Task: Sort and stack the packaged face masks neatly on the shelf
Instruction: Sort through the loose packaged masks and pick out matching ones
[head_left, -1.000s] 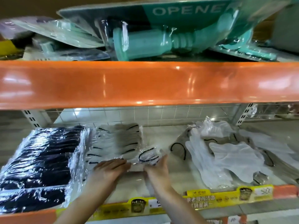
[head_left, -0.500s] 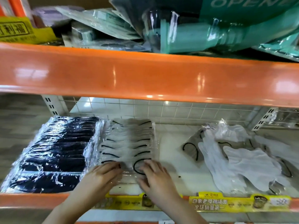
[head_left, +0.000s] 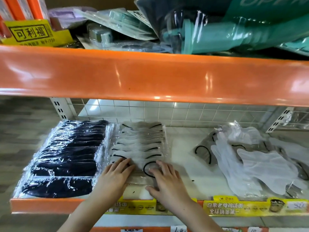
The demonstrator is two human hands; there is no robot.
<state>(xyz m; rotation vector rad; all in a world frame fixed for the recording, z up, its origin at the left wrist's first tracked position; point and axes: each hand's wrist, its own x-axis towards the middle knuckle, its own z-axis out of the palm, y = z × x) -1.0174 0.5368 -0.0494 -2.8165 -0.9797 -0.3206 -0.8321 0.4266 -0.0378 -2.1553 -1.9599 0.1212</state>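
Orange-edged shelf (head_left: 50, 205) carries black packaged masks (head_left: 66, 156) at nine o'clock, a white mask row (head_left: 140, 141) centre, loose masks (head_left: 260, 163) at three o'clock. Left hand (head_left: 113, 176) and right hand (head_left: 165, 180), fingers flat, press the row's front packet.

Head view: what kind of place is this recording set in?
Most likely a retail shop aisle: orange shelf tiers stocked with packaged goods, yellow price strip on the shelf edge, and rows of wrapped masks.
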